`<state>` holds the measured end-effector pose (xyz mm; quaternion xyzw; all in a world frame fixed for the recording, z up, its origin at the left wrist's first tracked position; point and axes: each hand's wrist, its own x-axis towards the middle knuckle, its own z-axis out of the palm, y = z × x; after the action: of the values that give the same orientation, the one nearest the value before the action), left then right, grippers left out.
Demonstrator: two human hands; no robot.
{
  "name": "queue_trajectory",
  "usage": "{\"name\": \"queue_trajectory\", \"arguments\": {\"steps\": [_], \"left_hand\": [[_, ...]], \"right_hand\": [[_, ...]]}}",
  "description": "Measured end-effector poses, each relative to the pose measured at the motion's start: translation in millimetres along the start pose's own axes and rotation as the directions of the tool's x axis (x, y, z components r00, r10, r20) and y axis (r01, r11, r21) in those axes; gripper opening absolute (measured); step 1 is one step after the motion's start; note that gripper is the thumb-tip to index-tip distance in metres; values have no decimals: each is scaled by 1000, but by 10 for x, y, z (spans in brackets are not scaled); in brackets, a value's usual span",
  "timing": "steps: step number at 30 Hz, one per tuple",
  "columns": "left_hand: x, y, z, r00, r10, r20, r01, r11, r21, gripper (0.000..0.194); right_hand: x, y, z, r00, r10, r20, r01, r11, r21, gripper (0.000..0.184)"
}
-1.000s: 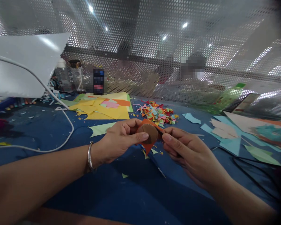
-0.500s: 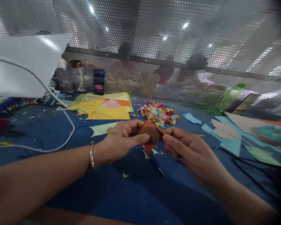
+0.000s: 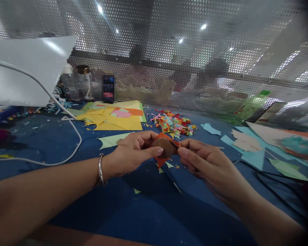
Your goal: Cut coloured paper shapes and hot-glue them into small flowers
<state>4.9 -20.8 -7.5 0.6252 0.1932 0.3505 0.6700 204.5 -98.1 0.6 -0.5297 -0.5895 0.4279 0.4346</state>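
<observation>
A round brown cardboard disc [image 3: 164, 147] lies against a piece of orange paper [image 3: 162, 162], whose pointed corner sticks out below it. My left hand [image 3: 136, 149] holds both, the thumb pressed flat on the disc and the fingers behind the paper. On the right side, my right hand [image 3: 204, 158] is closed, its thumb and forefinger pinching the paper's edge beside the disc. A narrow dark strip shows at that edge; I cannot make out what it is. Beneath the hands, a blue pen-like tool [image 3: 173, 179] lies on the table among small green scraps [image 3: 137, 191].
Behind the hands is a heap of multicoloured paper scraps [image 3: 173, 123]. Yellow sheets [image 3: 115, 123] lie to its left, blue and pale paper [image 3: 248, 145] to its right. A white cable [image 3: 78, 143] and black cables [image 3: 274, 191] cross the blue table [image 3: 154, 218]. A perforated screen [image 3: 164, 41] stands behind.
Both hands stay almost in place around the orange paper and disc. The disc and paper have shifted very slightly; nothing has been let go.
</observation>
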Motion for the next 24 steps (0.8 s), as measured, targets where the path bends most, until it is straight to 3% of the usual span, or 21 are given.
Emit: {"name": "queue_trajectory", "arguments": {"steps": [15,24], "left_hand": [[-12,-10,-8,1000,-18,18,18,1000,-9,22],[-11,0,-23,999,-12,51,11,1000,19,19]], "right_hand": [[-6,-68,39,999,35,-6,-35,998,55,39],[-6,-9,-9,1000,7,15,-6,1000,-20,39]]}}
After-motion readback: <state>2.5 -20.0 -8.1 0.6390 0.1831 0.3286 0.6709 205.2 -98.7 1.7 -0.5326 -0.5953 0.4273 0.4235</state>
